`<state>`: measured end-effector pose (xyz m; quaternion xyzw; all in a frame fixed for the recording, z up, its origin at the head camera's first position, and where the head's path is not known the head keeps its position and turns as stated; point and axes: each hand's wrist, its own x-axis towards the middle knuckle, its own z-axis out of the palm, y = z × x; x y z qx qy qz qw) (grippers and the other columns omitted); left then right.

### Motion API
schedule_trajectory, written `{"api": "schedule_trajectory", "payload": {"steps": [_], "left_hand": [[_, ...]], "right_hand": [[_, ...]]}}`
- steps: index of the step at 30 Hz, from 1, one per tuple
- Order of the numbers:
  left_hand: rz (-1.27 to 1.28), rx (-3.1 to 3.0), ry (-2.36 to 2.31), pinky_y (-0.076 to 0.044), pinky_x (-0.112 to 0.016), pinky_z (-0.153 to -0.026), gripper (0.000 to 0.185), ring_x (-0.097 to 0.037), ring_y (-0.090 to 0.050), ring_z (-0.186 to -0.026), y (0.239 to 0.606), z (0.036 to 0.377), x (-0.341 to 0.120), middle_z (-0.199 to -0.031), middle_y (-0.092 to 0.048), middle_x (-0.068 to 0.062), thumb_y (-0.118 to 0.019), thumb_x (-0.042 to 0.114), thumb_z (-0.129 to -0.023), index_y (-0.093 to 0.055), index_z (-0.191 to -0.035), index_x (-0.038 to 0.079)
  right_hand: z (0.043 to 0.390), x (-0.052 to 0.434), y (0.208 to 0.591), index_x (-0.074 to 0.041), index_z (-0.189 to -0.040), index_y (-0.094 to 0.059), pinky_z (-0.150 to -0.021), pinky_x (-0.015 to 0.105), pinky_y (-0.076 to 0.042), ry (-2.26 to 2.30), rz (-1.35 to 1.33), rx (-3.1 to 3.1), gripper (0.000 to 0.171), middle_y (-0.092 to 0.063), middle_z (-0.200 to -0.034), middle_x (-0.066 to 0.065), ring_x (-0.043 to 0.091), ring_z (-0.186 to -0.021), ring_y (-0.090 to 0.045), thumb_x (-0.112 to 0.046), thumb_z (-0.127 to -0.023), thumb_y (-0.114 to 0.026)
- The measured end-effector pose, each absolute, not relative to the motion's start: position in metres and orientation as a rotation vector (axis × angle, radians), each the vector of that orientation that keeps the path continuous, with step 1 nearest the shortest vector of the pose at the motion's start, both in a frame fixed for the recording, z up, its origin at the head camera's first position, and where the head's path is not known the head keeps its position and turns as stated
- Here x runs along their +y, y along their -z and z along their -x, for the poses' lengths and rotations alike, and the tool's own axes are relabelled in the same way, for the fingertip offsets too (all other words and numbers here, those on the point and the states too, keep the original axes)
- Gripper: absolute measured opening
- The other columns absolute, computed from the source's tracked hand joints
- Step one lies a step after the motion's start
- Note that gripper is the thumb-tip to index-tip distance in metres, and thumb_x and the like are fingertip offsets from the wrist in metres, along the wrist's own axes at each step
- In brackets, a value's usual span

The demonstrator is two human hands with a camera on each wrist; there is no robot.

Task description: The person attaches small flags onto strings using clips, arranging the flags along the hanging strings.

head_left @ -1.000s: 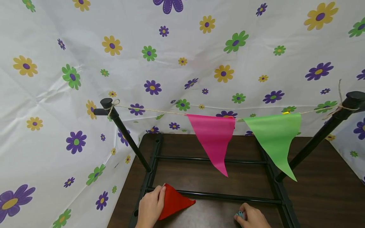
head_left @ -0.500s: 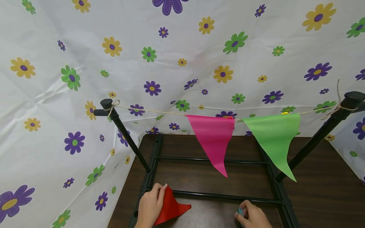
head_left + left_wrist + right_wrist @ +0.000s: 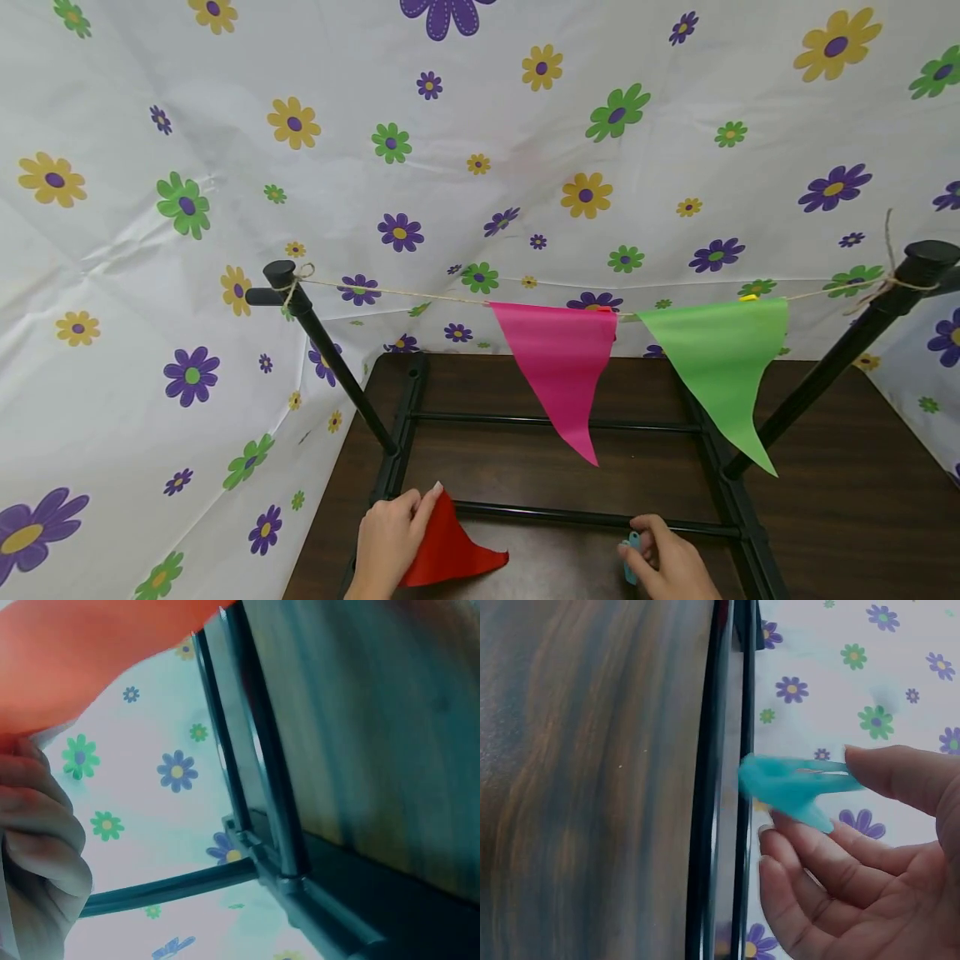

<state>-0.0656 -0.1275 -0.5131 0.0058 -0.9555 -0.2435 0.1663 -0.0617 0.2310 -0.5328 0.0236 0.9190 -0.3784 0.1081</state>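
Note:
My left hand (image 3: 388, 537) pinches a red triangular pennant (image 3: 453, 546) by its edge, low at the near left of the frame; its tip points right. In the left wrist view the pennant (image 3: 82, 660) fills the upper left, above the curled fingers (image 3: 37, 817). A small teal clothespin (image 3: 795, 784) is pinched between the thumb and fingers of my right hand (image 3: 669, 558), at the near right. Above and beyond both hands, a pink pennant (image 3: 558, 367) and a green pennant (image 3: 723, 358) hang from a twine string (image 3: 397, 292). A red clip (image 3: 604, 310) and a yellow clip (image 3: 747, 298) show at their top edges.
The string is tied between a left black post (image 3: 337, 358) and a right black post (image 3: 840, 350). Both rise from a black frame with crossbars (image 3: 555, 514) on a dark wooden table (image 3: 862, 500). A white flowered cloth (image 3: 337, 192) stands behind and at the left.
The red pennant has shifted slightly left and down, and its free tip has swung. My right hand has turned the clothespin and risen a little. The hanging pennants stay put.

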Motion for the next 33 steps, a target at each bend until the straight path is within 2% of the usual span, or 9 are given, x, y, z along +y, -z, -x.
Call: {"api": "schedule_trajectory", "payload": {"steps": [3, 8, 13, 16, 20, 26, 31, 33], "left_hand": [[0.008, -2.746, 0.712, -0.023, -0.02, -0.043, 0.053, 0.0, -0.021, -0.043, 0.51, 0.067, -0.131, -0.05, -0.024, 0.015, -0.073, 0.033, -0.098, -0.041, -0.057, 0.022], [0.124, -2.769, 0.703, -0.028, -0.02, -0.043, 0.039, 0.0, -0.026, -0.045, 0.502, 0.067, -0.135, -0.052, -0.03, 0.015, -0.073, 0.03, -0.097, -0.051, -0.066, 0.02], [0.185, -2.774, 0.698, -0.033, -0.021, -0.045, 0.019, -0.001, -0.032, -0.048, 0.493, 0.066, -0.134, -0.055, -0.04, 0.014, -0.074, 0.021, -0.096, -0.062, -0.082, 0.017], [0.211, -2.765, 0.683, -0.039, -0.021, -0.048, 0.012, -0.001, -0.036, -0.051, 0.488, 0.068, -0.134, -0.06, -0.051, 0.012, -0.076, 0.015, -0.094, -0.066, -0.088, 0.016], [0.267, -2.729, 0.643, -0.049, -0.022, -0.053, 0.012, 0.0, -0.044, -0.056, 0.481, 0.071, -0.134, -0.072, -0.064, 0.008, -0.078, 0.011, -0.092, -0.068, -0.088, 0.016], [0.376, -2.626, 0.536, -0.057, -0.026, -0.06, 0.014, -0.005, -0.054, -0.063, 0.469, 0.077, -0.136, -0.081, -0.068, 0.003, -0.081, 0.006, -0.088, -0.069, -0.091, 0.014], [0.458, -2.527, 0.44, -0.055, -0.028, -0.064, 0.021, -0.012, -0.056, -0.071, 0.46, 0.081, -0.138, -0.085, -0.07, -0.001, -0.084, -0.002, -0.082, -0.072, -0.095, 0.01], [0.474, -2.513, 0.418, -0.053, -0.029, -0.065, 0.023, -0.014, -0.054, -0.072, 0.456, 0.083, -0.138, -0.085, -0.07, -0.001, -0.084, -0.005, -0.081, -0.073, -0.096, 0.009]], "right_hand": [[0.061, 0.23, 0.528, 0.009, -0.123, -0.063, -0.064, 0.028, -0.05, 1.12, -0.067, 2.734, 0.042, -0.057, -0.08, -0.005, 0.007, -0.067, -0.055, -0.022, -0.096, -0.075], [0.06, 0.229, 0.524, 0.003, -0.115, -0.069, -0.063, 0.027, -0.05, 1.126, -0.06, 2.749, 0.031, -0.06, -0.079, -0.006, 0.007, -0.066, -0.056, -0.017, -0.093, -0.077], [0.059, 0.231, 0.522, 0.002, -0.115, -0.067, -0.064, 0.03, -0.053, 1.135, -0.036, 2.738, 0.033, -0.067, -0.087, -0.003, 0.012, -0.07, -0.063, -0.012, -0.088, -0.081], [0.059, 0.232, 0.52, 0.001, -0.115, -0.065, -0.065, 0.031, -0.055, 1.132, -0.016, 2.737, 0.035, -0.069, -0.091, -0.001, 0.014, -0.072, -0.066, -0.01, -0.086, -0.082], [0.058, 0.232, 0.514, 0.0, -0.115, -0.064, -0.065, 0.03, -0.056, 1.142, 0.012, 2.754, 0.036, -0.07, -0.093, 0.0, 0.013, -0.074, -0.068, -0.009, -0.086, -0.083], [0.055, 0.232, 0.504, -0.002, -0.117, -0.064, -0.068, 0.025, -0.056, 1.151, 0.033, 2.806, 0.035, -0.067, -0.101, 0.001, 0.014, -0.083, -0.068, -0.011, -0.089, -0.082], [0.05, 0.234, 0.495, -0.006, -0.118, -0.067, -0.072, 0.028, -0.056, 1.068, 0.089, 2.912, 0.037, -0.066, -0.108, 0.001, 0.017, -0.09, -0.066, -0.019, -0.088, -0.084], [0.048, 0.235, 0.493, -0.007, -0.117, -0.069, -0.072, 0.03, -0.055, 1.046, 0.106, 2.952, 0.037, -0.066, -0.105, -0.001, 0.017, -0.089, -0.066, -0.021, -0.087, -0.085]]}}
